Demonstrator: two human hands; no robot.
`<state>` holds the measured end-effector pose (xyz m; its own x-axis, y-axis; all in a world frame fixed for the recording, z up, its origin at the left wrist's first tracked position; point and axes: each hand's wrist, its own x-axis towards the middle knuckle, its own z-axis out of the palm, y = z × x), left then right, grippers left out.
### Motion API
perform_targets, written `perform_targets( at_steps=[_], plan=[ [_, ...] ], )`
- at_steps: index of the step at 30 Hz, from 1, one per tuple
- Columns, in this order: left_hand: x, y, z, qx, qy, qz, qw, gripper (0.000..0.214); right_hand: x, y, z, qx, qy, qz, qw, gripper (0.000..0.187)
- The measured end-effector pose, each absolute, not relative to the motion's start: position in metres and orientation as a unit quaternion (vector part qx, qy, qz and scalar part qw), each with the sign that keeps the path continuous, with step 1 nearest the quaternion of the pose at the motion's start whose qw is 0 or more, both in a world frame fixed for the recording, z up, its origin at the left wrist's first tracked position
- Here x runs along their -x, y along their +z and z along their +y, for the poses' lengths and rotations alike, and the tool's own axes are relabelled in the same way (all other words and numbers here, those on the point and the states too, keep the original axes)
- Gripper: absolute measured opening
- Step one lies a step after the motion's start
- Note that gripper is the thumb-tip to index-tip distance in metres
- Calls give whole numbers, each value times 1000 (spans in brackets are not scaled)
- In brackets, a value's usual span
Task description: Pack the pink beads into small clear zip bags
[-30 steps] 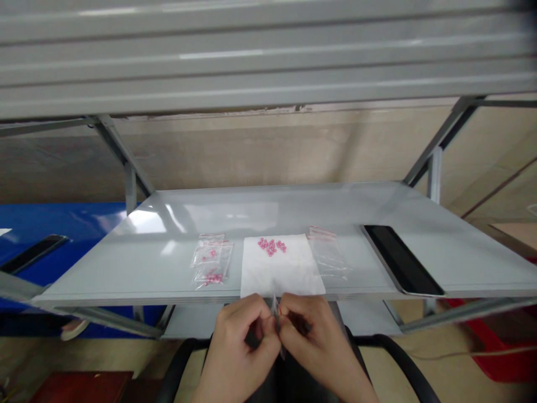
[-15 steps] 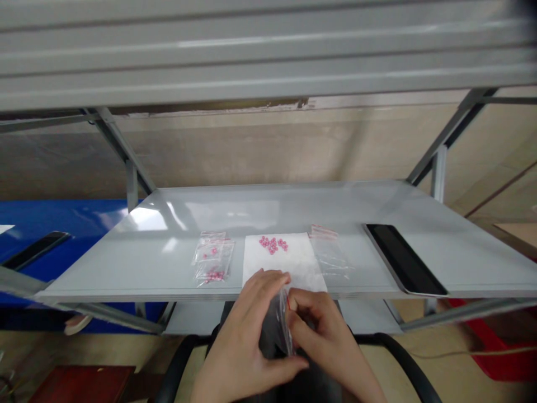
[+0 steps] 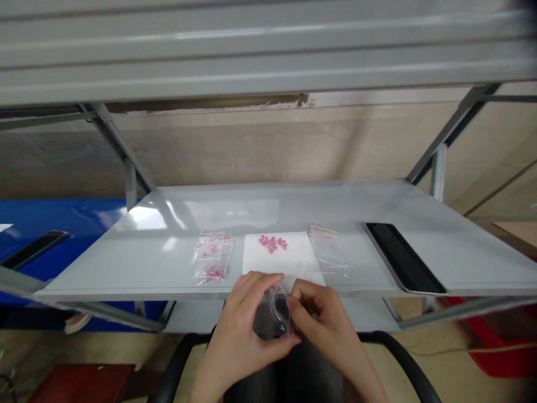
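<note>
The left hand [image 3: 247, 324] spreads in a C around a clear zip bag [image 3: 279, 309], apparently steadying it — the right hand [image 3: 316, 313] pinches its edge, above the lap [image 3: 304, 372], near white paper [image 3: 285, 262] holding pink beads [image 3: 272, 243]; a second ago both hands pinched it — now it bows wider

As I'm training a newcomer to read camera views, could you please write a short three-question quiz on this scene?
1. True or false: the loose pink beads lie on the white sheet.
2. Fill in the blank: the dark-screened device lies to the ___ of that sheet.
3. What are the left hand and right hand holding between them?

Key:
1. True.
2. Right.
3. A clear plastic bag.
</note>
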<state>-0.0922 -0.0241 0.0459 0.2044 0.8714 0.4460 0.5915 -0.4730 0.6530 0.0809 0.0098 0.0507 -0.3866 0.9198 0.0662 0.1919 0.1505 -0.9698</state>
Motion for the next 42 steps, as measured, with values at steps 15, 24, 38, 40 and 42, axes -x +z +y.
perform_targets(
  at_steps=[15,24,38,40,42],
  plan=[
    [90,41,-15,-744,433,499,101,53,-73,50,11,366,344,-728,465,16],
    [89,39,-13,-729,451,489,158,48,-68,50,10,345,450,-674,473,10],
    [93,42,-14,-609,431,488,453,36,-86,52,16,278,390,-796,371,21],
    [94,41,-14,-610,426,483,462,38,-82,52,15,274,394,-794,374,14],
    [96,39,-16,-618,422,477,461,41,-80,52,15,276,398,-782,392,15]
  ],
)
